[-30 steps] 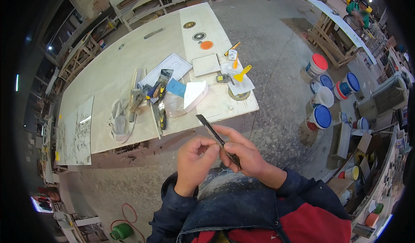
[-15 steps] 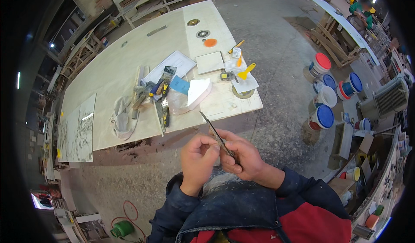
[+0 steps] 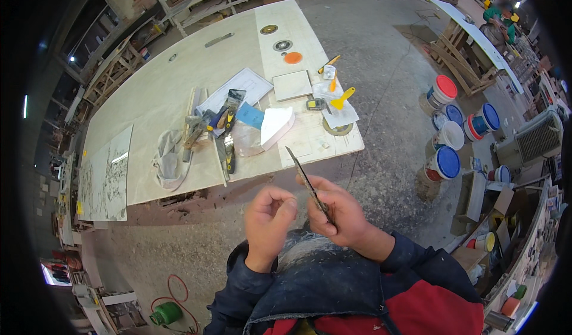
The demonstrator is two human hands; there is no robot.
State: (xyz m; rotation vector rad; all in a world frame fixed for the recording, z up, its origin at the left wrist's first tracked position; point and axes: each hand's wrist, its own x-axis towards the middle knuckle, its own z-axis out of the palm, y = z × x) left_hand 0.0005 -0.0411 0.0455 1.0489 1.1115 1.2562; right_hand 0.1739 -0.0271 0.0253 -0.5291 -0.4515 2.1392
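In my right hand [image 3: 341,214] is a thin, dark, knife-like tool [image 3: 305,179], stained with pale residue. I see it nearly edge-on, its narrow tip pointing up and left toward the table's near edge. Beside it, a small gap away, my left hand [image 3: 269,225] is closed, thumb and index finger pressed together. Whatever may be pinched there is too small to make out. Beyond my hands, the big pale table [image 3: 149,91] bears putty knives [image 3: 229,150], a blue sheet [image 3: 250,116], a white block [image 3: 277,125] and a clear plastic bag [image 3: 247,139].
A yellow scraper [image 3: 344,98], a tape measure [image 3: 316,104] and a square tile [image 3: 292,86] lie at the table's right. Lidded buckets [image 3: 444,163] stand on the floor to the right. A green gas cylinder [image 3: 166,314] sits lower left. Another person [image 3: 499,25] is far right.
My left hand has drawn back to the left, away from the tool, opening a gap between the hands. My right hand, with the tool, has shifted slightly right.
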